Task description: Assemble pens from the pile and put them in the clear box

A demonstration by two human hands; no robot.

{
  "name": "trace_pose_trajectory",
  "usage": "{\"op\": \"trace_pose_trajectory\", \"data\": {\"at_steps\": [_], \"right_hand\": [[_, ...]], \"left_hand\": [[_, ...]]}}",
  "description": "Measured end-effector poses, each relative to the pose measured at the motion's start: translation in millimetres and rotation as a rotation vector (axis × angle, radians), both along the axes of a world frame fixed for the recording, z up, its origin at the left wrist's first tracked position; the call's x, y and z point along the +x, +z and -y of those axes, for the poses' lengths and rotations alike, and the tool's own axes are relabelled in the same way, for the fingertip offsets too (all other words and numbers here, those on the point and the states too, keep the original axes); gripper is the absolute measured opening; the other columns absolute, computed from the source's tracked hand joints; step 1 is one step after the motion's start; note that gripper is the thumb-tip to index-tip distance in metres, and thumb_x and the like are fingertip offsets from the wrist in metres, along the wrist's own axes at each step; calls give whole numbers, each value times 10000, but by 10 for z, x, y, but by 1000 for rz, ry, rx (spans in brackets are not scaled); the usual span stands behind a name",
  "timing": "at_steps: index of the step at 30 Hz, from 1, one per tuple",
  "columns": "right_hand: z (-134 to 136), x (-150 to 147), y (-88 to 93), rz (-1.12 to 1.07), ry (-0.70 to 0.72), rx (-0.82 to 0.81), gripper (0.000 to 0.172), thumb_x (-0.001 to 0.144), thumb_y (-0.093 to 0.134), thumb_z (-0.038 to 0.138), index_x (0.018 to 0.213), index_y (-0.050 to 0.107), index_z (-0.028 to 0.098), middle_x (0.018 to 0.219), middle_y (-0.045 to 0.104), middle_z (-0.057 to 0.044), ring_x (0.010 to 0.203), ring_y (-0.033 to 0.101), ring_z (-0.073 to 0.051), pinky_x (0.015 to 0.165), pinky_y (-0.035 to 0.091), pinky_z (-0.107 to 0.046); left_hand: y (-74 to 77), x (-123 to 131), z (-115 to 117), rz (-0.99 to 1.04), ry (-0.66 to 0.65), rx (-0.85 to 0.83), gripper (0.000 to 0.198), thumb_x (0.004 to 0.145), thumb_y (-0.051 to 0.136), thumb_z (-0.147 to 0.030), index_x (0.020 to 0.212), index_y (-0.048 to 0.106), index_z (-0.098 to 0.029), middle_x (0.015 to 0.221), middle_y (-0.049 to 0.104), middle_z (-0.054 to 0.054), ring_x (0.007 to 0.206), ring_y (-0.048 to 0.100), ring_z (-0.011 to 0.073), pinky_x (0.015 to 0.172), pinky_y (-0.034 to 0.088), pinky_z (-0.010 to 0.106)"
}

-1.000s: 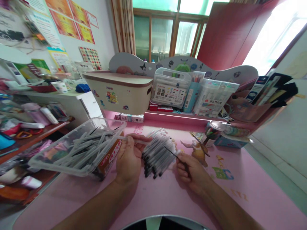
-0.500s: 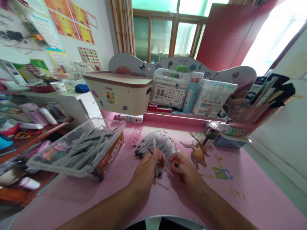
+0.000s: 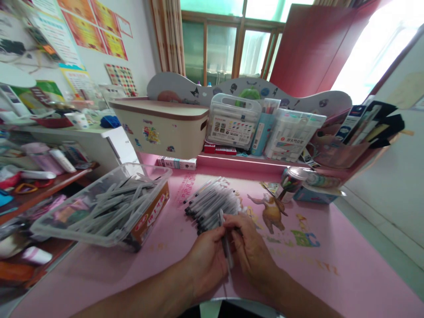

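Observation:
In front of me, near the table's front edge, a clear-barrelled pen [image 3: 228,252] stands steeply slanted between my two hands. My left hand [image 3: 208,258] is closed round its left side, the thumb reaching up along the barrel. My right hand [image 3: 250,247] pinches the pen's upper end, its other fingers curled beside the barrel. Just beyond my hands lies a pile of similar pens [image 3: 215,201], many with black tips pointing left. To the left, a clear plastic box [image 3: 99,238] holds many more greyish pens or pen parts [image 3: 114,207].
All this is on a pink table [image 3: 185,282] with printed cartoons. A lidded cream bin [image 3: 162,128], marker cases [image 3: 233,121] and a pen holder [image 3: 344,152] line the raised back shelf. A can [image 3: 291,183] stands at the right rear. Cluttered shelves [image 3: 66,181] are at far left.
Both hands have drawn nearer to me and closed together around one pen. Before, they were apart, the left holding a pen and a thin dark stick, the right pinching something thin.

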State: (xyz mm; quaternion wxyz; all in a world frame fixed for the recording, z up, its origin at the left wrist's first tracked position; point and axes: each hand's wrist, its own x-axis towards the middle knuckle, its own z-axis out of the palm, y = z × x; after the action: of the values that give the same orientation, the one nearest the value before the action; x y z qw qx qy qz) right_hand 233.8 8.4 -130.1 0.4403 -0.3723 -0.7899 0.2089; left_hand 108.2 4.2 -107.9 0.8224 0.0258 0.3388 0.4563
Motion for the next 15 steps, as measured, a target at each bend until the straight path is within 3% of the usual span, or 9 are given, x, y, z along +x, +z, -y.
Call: {"op": "trace_pose_trajectory", "data": {"at_steps": [4, 6, 9, 12, 15], "right_hand": [[-51, 27, -42, 213, 5, 97, 382, 931, 412, 89, 1276, 490, 235, 1235, 645, -96, 1268, 507, -265, 1146, 204, -565], [-57, 51, -39, 231, 25, 103, 366, 932, 446, 123, 1277, 497, 233, 1250, 638, -89, 1281, 491, -272, 1146, 217, -565], [-57, 107, -24, 158, 3, 113, 364, 938, 467, 186, 1298, 483, 235, 1287, 598, -96, 1247, 502, -261, 1086, 354, -496], [-85, 176, -23, 111, -94, 122, 358, 948, 468, 211, 1306, 473, 237, 1275, 585, -101, 1207, 520, -252, 1034, 413, -449], [-138, 221, -40, 109, -136, 134, 315, 945, 471, 207, 1257, 509, 228, 1222, 607, -99, 1162, 544, -250, 1002, 436, -427]], "left_hand": [[-20, 8, -14, 17, 69, -15, 244, 931, 418, -127, 890, 658, -110, 743, 703, 92, 728, 705, 187, 696, 571, 288], [-23, 13, -17, 2, 81, -18, 246, 938, 406, -119, 895, 648, -105, 721, 683, 78, 673, 684, 165, 641, 562, 262], [16, -24, -34, -44, 76, -31, 230, 955, 421, -157, 842, 615, -107, 672, 628, 48, 558, 620, 122, 509, 504, 206], [174, -165, -42, -132, 37, -25, 280, 973, 440, -281, 760, 551, -136, 629, 544, 7, 444, 496, 69, 357, 312, 134], [465, -411, 20, -217, 6, 138, 334, 933, 513, -422, 726, 509, -160, 620, 469, -26, 412, 369, 36, 338, 173, 111]]}}
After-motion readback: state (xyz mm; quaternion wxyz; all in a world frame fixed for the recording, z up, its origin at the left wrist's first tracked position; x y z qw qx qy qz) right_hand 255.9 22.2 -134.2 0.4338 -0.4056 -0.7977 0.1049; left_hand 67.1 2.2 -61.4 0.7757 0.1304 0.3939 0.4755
